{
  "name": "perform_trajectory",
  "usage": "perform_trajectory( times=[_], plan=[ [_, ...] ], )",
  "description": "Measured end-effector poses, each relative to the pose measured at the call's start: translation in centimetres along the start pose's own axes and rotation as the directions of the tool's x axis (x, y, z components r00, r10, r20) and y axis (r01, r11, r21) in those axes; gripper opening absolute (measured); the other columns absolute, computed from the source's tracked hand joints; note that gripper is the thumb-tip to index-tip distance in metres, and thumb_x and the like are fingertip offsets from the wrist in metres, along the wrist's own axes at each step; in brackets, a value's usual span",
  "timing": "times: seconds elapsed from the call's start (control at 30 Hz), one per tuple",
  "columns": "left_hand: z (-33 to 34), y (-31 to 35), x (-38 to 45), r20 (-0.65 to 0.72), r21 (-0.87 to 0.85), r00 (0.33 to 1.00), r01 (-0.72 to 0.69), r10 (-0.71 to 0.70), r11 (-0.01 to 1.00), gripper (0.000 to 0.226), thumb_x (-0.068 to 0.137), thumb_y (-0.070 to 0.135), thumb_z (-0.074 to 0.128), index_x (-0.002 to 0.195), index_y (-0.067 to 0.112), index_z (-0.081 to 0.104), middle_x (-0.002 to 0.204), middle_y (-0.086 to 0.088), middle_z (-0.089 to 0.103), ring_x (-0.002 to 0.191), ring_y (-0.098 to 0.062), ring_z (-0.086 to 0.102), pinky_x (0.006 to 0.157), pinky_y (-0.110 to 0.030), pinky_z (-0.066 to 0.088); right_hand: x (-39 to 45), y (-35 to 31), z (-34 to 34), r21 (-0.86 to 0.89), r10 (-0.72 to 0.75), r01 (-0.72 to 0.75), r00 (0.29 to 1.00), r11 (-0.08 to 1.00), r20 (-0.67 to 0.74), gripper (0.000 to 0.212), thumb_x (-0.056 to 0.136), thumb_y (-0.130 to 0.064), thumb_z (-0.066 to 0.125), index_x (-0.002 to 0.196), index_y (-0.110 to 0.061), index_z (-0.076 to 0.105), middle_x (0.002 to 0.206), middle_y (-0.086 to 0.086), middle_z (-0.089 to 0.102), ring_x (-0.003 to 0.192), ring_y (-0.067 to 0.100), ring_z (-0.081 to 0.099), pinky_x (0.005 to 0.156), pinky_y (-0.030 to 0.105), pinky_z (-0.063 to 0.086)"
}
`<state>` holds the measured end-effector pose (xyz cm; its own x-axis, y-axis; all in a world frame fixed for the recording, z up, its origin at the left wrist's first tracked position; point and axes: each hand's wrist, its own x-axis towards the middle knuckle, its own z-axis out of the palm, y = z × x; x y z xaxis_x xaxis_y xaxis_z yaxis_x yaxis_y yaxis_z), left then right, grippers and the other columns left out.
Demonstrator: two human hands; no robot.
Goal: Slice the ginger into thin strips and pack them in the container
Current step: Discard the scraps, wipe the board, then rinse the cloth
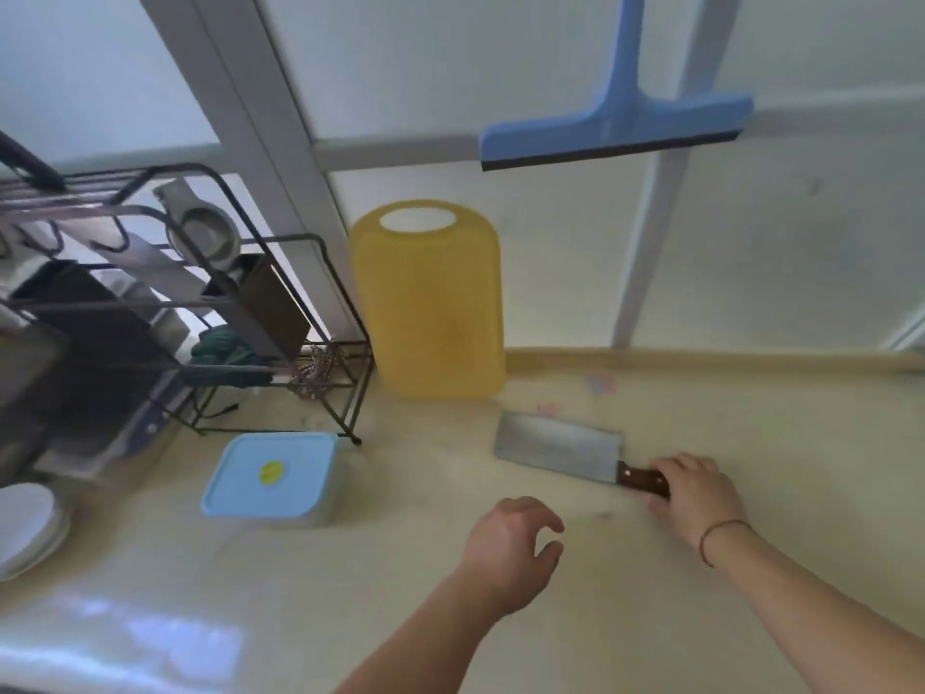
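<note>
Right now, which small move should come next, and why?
Probably lay the yellow cutting board flat: it leans upright against the wall, no ginger shows, the left hand is free, and the right hand rests on the cleaver handle.

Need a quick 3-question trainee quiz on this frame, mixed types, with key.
1. True or false: the yellow cutting board lies flat on the counter.
2. Which hand is on the cleaver handle? A) left hand B) right hand
3. Fill in: the container has its blue lid ____ (on/off).

Key: 1 false, it stands leaning against the wall. 2 B. 3 on.
</note>
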<state>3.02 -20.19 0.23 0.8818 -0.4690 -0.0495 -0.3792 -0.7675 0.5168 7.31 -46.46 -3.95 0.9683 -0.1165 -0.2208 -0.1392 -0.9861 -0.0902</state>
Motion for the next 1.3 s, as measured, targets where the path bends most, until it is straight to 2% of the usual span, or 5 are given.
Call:
perform_trajectory(
  times=[0.13, 0.3, 0.77, 0.93, 1.3],
  plan=[
    [-0.4, -0.5, 0.7, -0.044, 0.247, 0.999, 0.002, 0.009, 0.969, 0.046, 0.074, 0.036, 0.072, 0.118, 0.028, 0.064, 0.121, 0.009, 0.063, 0.108, -0.016, 0.061, 0.092, -0.025, 0.049, 0.1, 0.8, 1.1, 0.015, -0.162, 0.168, 0.969, 0.986, -0.186, 0.034, 0.068, -0.017, 0.086, 0.097, -0.008, 0.072, 0.091, 0.012, 0.066, 0.078, 0.037, 0.064, 0.061, 0.044, 0.055],
    [-4.3, 0.1, 2.0, -0.258, 0.335, 0.944, -0.11, 0.204, 0.936, 0.05, 0.074, 0.039, 0.073, 0.12, 0.025, 0.058, 0.119, 0.005, 0.064, 0.102, -0.018, 0.062, 0.088, -0.032, 0.055, -2.2, -0.2, -3.9, -0.071, -0.437, 0.46, 0.769, 0.885, -0.467, 0.052, 0.099, -0.055, 0.015, 0.102, -0.019, 0.052, 0.085, 0.006, 0.064, 0.073, 0.028, 0.06, 0.053, 0.038, 0.05],
    [-36.8, -4.5, -8.5, -0.894, 0.135, 0.383, -0.267, 0.233, 0.954, 0.023, 0.081, 0.001, 0.062, 0.092, 0.016, 0.075, 0.088, 0.006, 0.072, 0.08, -0.012, 0.067, 0.07, -0.029, 0.055, -11.9, -26.9, -39.7, 0.422, -0.503, 0.78, 0.622, 0.462, -0.6, 0.054, 0.046, -0.069, 0.078, 0.092, -0.045, 0.069, 0.087, -0.015, 0.074, 0.077, 0.007, 0.071, 0.074, 0.02, 0.057],
    [-49.1, -6.8, -10.1, -0.903, -0.204, 0.425, -0.304, -0.059, 0.931, 0.032, 0.083, 0.007, 0.065, 0.073, 0.036, 0.074, 0.075, 0.026, 0.07, 0.078, 0.005, 0.065, 0.074, -0.015, 0.049, -11.4, -40.3, -46.3, 0.602, -0.378, 0.798, 0.545, -0.041, -0.748, 0.016, 0.093, -0.013, 0.061, 0.105, -0.019, 0.052, 0.098, 0.015, 0.071, 0.086, 0.031, 0.074, 0.066, 0.051, 0.06],
    [-56.2, -15.4, -6.9, -0.822, -0.294, 0.562, -0.276, -0.094, 0.915, 0.029, 0.085, 0.006, 0.067, 0.083, 0.033, 0.078, 0.081, 0.017, 0.075, 0.082, 0.001, 0.069, 0.076, -0.018, 0.051, -6.1, -51.8, -48.1, 0.712, -0.156, 0.702, 0.706, 0.023, -0.691, 0.042, 0.093, -0.001, 0.061, 0.126, -0.014, 0.04, 0.102, 0.021, 0.064, 0.071, 0.033, 0.073, 0.064, 0.046, 0.061]
  ],
)
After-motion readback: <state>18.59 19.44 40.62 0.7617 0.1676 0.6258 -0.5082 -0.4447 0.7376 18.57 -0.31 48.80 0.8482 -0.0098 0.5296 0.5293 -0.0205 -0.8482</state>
